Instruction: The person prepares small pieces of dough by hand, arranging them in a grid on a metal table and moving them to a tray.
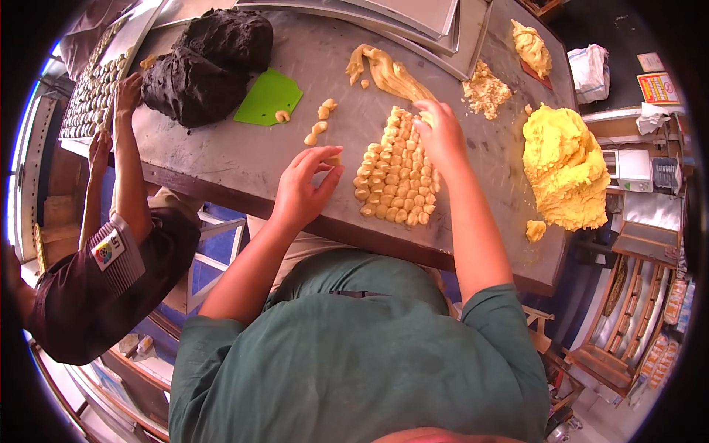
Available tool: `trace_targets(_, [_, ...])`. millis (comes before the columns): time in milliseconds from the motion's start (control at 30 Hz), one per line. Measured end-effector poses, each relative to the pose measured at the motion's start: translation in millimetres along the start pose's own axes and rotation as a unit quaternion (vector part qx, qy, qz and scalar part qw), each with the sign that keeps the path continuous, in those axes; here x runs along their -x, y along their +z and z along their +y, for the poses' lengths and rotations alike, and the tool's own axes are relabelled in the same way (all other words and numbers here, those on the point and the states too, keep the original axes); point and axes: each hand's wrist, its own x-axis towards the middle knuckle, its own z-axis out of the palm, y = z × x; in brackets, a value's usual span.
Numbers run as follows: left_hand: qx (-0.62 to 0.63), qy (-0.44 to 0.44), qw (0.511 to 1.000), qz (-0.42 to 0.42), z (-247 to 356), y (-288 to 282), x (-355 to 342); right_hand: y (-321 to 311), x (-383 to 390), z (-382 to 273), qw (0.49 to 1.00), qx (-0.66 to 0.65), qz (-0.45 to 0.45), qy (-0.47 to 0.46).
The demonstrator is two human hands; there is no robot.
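Observation:
My left hand hovers over the near part of the metal table with its fingers curled around a small piece of dough, which shows at the fingertips. Farther right, my right hand has its fingers bent together at the upper right corner of a block of small dough pieces set in close rows. A long twisted strip of pale dough runs up to those fingers; whatever they hold is hidden. Several loose dough pieces lie in a short line beyond my left hand.
A large yellow dough mass sits at right, near crumbly dough and another lump. Metal trays stand at the back. Left are dark dough, a green scraper and a co-worker's arms beside a filled tray.

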Motion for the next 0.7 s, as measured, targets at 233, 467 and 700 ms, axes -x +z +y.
trace_targets(233, [-0.059, -0.033, 0.997, -0.046, -7.1, -6.0, 0.2, -7.7, 3.7, 3.8, 0.998, -0.001, -0.063, 0.025])
trace_targets(467, [-0.057, -0.023, 0.998, -0.022, -9.1, -1.7, -3.4, 12.3, 8.4, -2.6, 0.994, 0.046, -0.045, 0.084])
trace_targets(700, [-0.082, -0.025, 0.996, -0.018, -13.1, -5.2, 16.9, 1.9, 17.8, -15.1, 0.993, -0.021, -0.042, 0.108])
